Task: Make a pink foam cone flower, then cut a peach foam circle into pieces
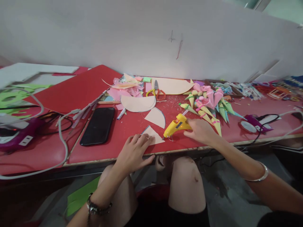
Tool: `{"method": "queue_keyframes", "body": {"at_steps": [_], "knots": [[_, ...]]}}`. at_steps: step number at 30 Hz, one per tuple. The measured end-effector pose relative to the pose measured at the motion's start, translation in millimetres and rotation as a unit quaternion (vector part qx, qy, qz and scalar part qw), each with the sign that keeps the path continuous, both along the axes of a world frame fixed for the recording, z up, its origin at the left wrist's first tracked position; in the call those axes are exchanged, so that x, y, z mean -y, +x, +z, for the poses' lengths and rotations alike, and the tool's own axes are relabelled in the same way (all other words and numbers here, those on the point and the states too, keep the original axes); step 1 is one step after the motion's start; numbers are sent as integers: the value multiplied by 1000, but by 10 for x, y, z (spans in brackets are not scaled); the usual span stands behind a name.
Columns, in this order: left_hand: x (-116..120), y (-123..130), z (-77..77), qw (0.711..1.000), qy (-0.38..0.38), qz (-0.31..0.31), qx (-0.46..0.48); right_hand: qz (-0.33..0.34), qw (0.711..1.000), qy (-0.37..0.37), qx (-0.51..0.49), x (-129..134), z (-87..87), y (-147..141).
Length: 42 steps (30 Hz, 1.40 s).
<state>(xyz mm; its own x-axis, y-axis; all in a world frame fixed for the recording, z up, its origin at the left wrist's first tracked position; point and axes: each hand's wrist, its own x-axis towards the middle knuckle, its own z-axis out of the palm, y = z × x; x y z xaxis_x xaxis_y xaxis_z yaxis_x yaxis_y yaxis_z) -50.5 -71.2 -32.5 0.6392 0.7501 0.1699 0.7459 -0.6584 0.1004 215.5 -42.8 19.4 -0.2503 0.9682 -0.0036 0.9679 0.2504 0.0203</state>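
My right hand (200,130) is wrapped round the handle of a yellow hot glue gun (174,126), its nozzle pointing down at the edge of a cream paper wedge (155,138). The fingers of my left hand (136,148) lie stretched out on that wedge, pressing it to the red table, with the thumb apart. Just behind lies a second cream wedge (156,117). Farther back is a cream half-circle piece (138,103). Whether glue is on the paper is too small to tell.
Pastel paper cones (205,102) are heaped at the back right. Scissors (156,90) lie on a larger cream sheet (171,85). A black phone (98,126) and white cable (62,132) sit left, near a red sheet (78,88). Purple devices (257,123) stand at both sides.
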Motion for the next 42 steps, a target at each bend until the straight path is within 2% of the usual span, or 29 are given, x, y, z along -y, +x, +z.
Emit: {"method": "queue_keyframes", "body": {"at_steps": [10, 22, 42], "knots": [[12, 9, 6, 1000, 16, 8, 2, -8, 1000, -16, 5, -3, 83, -114], [9, 9, 0, 1000, 18, 11, 4, -38, 999, -18, 13, -71, 36, -234], [8, 18, -3, 999, 33, 5, 9, -14, 999, -4, -44, -239, -34, -397]]}}
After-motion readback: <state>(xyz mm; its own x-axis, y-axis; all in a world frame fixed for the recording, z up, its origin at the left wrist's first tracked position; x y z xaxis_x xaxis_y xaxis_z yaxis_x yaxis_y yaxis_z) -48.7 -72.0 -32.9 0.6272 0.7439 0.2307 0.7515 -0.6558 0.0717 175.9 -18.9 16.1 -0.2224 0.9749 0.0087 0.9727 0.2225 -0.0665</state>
